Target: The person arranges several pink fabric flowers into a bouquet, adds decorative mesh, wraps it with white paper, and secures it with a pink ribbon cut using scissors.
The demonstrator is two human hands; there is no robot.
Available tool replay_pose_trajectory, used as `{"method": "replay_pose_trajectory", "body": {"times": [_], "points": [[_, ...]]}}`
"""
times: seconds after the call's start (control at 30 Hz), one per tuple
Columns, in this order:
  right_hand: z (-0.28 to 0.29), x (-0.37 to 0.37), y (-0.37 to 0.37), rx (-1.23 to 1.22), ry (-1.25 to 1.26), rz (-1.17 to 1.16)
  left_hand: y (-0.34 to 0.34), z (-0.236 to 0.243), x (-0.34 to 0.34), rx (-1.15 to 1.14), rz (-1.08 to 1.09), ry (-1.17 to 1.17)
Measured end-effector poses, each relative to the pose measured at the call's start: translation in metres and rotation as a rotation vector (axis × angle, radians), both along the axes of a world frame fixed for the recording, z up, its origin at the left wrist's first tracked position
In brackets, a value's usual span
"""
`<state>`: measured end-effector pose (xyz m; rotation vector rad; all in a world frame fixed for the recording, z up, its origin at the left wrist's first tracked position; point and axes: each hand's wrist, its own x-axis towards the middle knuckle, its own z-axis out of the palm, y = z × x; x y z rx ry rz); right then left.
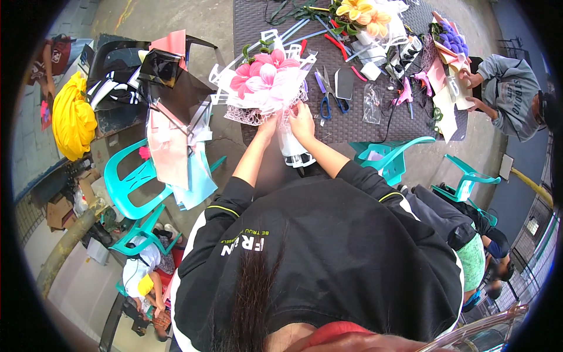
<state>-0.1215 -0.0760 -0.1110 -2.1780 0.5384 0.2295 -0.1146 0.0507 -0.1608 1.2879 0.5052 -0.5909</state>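
A bouquet of pink flowers (265,76), wrapped in white-edged clear sheets and pink netting, stands out in front of me near the table's front edge. My left hand (268,126) is closed around the wrapping just below the flower heads, on the left side. From the right, my right hand (302,122) grips the same gathered wrapping. The white wrapped stem end (291,141) hangs down between my forearms toward my body. Blue-handled scissors (326,97) lie on the table right of the bouquet, beside a dark flat piece (343,84).
The dark woven table (375,132) holds orange flowers (366,14), a pink glue gun (404,91) and a clear plastic bag (372,104). Across at right, a person's hands (472,88) touch a purple bouquet (450,40). Wrapping sheets (167,138) cover a teal chair (126,196) at left.
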Motion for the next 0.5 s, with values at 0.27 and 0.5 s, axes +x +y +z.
{"method": "replay_pose_trajectory", "body": {"times": [0.27, 0.5], "points": [[0.002, 0.005, 0.003, -0.048, -0.081, 0.045, 0.004, 0.022, 0.009, -0.043, -0.137, -0.107], [0.008, -0.003, 0.005, -0.049, -0.174, 0.158, -0.008, 0.015, 0.019, 0.137, -0.116, -0.104]]}}
